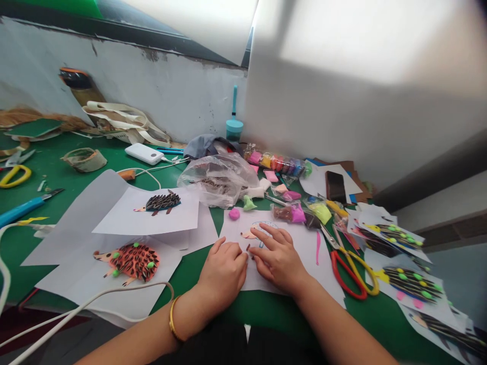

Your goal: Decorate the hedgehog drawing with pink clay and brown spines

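On a white sheet (308, 268) lies a hedgehog drawing (249, 233) with a peach clay face and a blue outline; my right hand partly covers it. Small brown clay bits (248, 248) are between my two hands, close to the fingertips. My left hand (224, 266) rests at the sheet's left edge with its fingers curled together; whatever they hold is hidden. My right hand (279, 258) lies over the drawing, fingers stretched out and apart, its thumb side near the brown bits. A pink clay ball (234, 214) sits at the sheet's upper left.
Scissors (353, 271) with red and yellow handles lie at right, beside finished hedgehog pictures (413, 284). More hedgehog pictures (131, 261) lie at left. Behind are a plastic bag of seeds (216, 182), clay packets (289, 213) and a phone (335, 186). A white cable (95, 299) crosses the left.
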Demonstrator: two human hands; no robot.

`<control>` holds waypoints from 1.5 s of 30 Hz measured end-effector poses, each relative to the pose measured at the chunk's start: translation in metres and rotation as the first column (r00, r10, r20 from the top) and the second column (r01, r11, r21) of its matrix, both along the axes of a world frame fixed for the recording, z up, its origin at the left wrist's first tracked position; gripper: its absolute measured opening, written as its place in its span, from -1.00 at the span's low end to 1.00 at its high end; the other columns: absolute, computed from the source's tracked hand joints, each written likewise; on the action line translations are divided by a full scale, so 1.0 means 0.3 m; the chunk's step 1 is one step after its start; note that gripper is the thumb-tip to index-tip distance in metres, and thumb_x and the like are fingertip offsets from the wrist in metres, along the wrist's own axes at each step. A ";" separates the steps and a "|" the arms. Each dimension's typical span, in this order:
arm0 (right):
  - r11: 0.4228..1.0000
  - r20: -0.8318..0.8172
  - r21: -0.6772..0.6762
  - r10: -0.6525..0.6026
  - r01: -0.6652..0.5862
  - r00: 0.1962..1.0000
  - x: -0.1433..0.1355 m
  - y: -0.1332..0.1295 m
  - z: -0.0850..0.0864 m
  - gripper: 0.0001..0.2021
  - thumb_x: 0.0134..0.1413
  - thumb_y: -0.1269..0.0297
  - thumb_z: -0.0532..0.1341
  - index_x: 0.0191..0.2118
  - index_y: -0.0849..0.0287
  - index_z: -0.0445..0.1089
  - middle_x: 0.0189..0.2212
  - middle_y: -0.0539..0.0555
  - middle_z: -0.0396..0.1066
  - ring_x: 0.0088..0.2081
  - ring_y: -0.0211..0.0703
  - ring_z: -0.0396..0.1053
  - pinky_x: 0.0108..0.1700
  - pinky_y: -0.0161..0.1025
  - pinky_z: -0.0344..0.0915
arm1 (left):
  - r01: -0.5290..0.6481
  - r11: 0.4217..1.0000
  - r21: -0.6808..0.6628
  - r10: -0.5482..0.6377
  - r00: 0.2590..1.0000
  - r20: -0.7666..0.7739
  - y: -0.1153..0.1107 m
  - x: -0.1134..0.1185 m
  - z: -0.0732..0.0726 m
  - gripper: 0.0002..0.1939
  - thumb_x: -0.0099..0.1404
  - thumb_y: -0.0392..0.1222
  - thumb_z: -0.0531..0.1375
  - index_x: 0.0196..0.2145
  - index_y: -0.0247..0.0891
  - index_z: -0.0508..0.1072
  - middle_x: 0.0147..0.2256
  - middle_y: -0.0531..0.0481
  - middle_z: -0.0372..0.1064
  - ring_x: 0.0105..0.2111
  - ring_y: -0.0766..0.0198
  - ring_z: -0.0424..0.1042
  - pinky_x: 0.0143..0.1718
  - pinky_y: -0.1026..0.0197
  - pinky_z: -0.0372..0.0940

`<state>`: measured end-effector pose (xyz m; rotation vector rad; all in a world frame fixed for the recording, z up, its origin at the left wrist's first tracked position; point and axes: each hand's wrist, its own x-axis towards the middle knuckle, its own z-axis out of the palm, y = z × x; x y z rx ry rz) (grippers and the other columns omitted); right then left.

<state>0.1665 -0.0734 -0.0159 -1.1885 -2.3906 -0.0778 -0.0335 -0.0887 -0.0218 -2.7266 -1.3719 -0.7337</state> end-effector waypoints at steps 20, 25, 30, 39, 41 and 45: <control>0.991 -0.005 -0.113 -0.074 0.073 0.997 0.007 0.061 -0.045 -0.80 0.18 0.28 0.29 -0.10 -0.14 0.55 0.20 0.04 0.35 0.27 0.15 0.16 0.14 0.15 0.14 | -0.006 1.000 -0.025 0.006 1.000 -0.029 0.001 0.000 0.001 -0.88 0.31 -0.28 0.14 -0.26 -0.19 0.49 -0.30 -0.03 0.39 -0.19 0.18 0.41 0.18 -0.10 0.16; 0.993 -0.063 -0.110 -0.052 0.045 0.997 0.009 0.070 -0.040 -0.94 0.10 0.31 0.35 -0.33 -0.03 0.56 0.12 0.01 0.43 0.23 0.16 0.22 0.14 0.16 0.14 | -0.002 1.000 -0.019 0.002 1.000 -0.016 0.001 0.000 0.000 -0.88 0.32 -0.29 0.14 -0.27 -0.19 0.48 -0.31 -0.02 0.38 -0.20 0.18 0.41 0.18 -0.11 0.15; 0.990 -0.098 -0.045 -0.134 0.130 0.986 0.079 0.081 -0.016 -0.92 0.12 0.36 0.32 -0.32 0.01 0.55 0.10 0.04 0.45 0.22 0.15 0.23 0.16 0.17 0.14 | 0.007 1.000 -0.024 -0.008 1.000 -0.018 0.000 -0.002 0.004 -0.90 0.31 -0.28 0.15 -0.28 -0.19 0.48 -0.31 -0.01 0.39 -0.20 0.17 0.41 0.17 -0.11 0.16; 0.999 -0.017 -0.043 -0.029 0.028 0.999 0.130 0.107 -0.024 -0.89 0.11 0.36 0.34 -0.31 -0.05 0.58 0.09 0.03 0.44 0.22 0.13 0.22 0.18 0.17 0.14 | 0.007 1.000 -0.024 -0.007 1.000 -0.011 0.002 -0.002 -0.002 -0.91 0.30 -0.28 0.16 -0.28 -0.20 0.48 -0.30 -0.01 0.39 -0.19 0.17 0.40 0.17 -0.10 0.15; 0.999 -0.010 -0.035 -0.022 0.022 1.000 0.119 0.110 -0.027 -0.89 0.12 0.35 0.33 -0.31 -0.05 0.58 0.10 0.03 0.44 0.22 0.13 0.22 0.17 0.16 0.15 | 0.010 1.000 -0.029 -0.010 1.000 -0.013 0.002 -0.003 -0.002 -0.91 0.31 -0.28 0.16 -0.28 -0.20 0.48 -0.30 -0.02 0.39 -0.19 0.17 0.40 0.18 -0.10 0.14; 0.999 -0.012 -0.037 0.000 0.000 1.000 0.106 0.110 -0.030 -0.88 0.14 0.35 0.32 -0.29 -0.07 0.58 0.11 0.02 0.44 0.22 0.14 0.23 0.14 0.16 0.16 | 0.010 1.000 -0.030 -0.011 1.000 -0.021 0.002 -0.004 -0.003 -0.91 0.31 -0.28 0.15 -0.28 -0.20 0.47 -0.30 -0.01 0.39 -0.19 0.17 0.39 0.18 -0.09 0.13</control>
